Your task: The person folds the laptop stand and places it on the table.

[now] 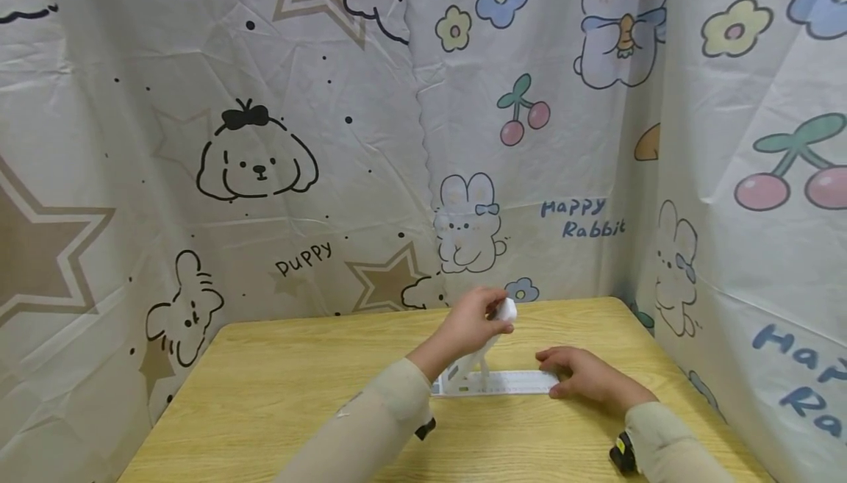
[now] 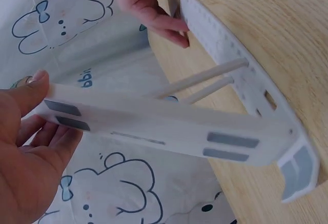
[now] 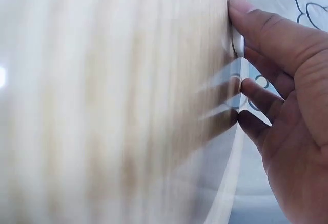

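White plastic folding stand with grey pads [image 2: 197,122] sits on the yellow wood-grain table [image 1: 291,373], flat base [image 1: 523,381] running left-right: your left hand [image 1: 473,319] pinches its raised panel [image 2: 164,119] by the upper end, your right hand [image 1: 589,376] grips the base's right end.

I found a small screened-off workspace: a wood-grain table [image 1: 265,380] enclosed by hanging sheets [image 1: 370,174] printed with puppies, rabbits and cherries. The wider premises I could not determine.
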### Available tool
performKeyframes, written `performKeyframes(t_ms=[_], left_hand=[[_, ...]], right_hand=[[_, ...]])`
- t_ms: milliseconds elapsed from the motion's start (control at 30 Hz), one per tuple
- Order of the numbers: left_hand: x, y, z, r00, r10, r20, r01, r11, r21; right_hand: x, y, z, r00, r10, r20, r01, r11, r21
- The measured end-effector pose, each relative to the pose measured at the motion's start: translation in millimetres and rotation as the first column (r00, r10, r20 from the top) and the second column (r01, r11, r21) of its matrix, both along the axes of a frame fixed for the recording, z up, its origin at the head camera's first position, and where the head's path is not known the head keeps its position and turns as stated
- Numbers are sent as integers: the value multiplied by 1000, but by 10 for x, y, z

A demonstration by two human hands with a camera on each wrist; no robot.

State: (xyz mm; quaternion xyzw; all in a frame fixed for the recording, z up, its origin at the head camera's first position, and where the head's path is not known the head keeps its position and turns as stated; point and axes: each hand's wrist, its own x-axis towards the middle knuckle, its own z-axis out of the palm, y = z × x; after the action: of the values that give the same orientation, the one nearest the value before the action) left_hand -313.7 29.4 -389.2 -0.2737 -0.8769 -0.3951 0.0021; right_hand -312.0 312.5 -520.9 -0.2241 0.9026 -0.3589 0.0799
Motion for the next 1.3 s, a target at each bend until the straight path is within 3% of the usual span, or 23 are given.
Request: performKeyframes(t_ms=[233, 433, 700, 867, 1000, 1300], left_hand=[[-57, -78, 0, 996, -90, 0, 90, 995, 32], [-82, -155, -52, 986, -160, -35, 161, 987, 28], [62, -120, -104, 994, -92, -56, 94, 995, 29], [108, -87, -120, 998, -53, -46, 55, 998, 31], [92, -105, -123, 997, -63, -39, 64, 997, 37], [-30, -228, -162, 996, -85, 25, 82, 989, 120]], right_hand=[[164, -88, 15, 1000, -7, 14, 6, 1000, 15], [210, -58, 109, 995, 78, 61, -81, 995, 50], [50, 137, 87, 957, 215, 196, -209, 977, -54], [-7, 106, 31, 966, 224, 133, -223, 975, -19], [13, 48, 6, 973, 208, 99, -208, 978, -12], [176, -148, 64, 970, 186, 155, -183, 983, -36]])
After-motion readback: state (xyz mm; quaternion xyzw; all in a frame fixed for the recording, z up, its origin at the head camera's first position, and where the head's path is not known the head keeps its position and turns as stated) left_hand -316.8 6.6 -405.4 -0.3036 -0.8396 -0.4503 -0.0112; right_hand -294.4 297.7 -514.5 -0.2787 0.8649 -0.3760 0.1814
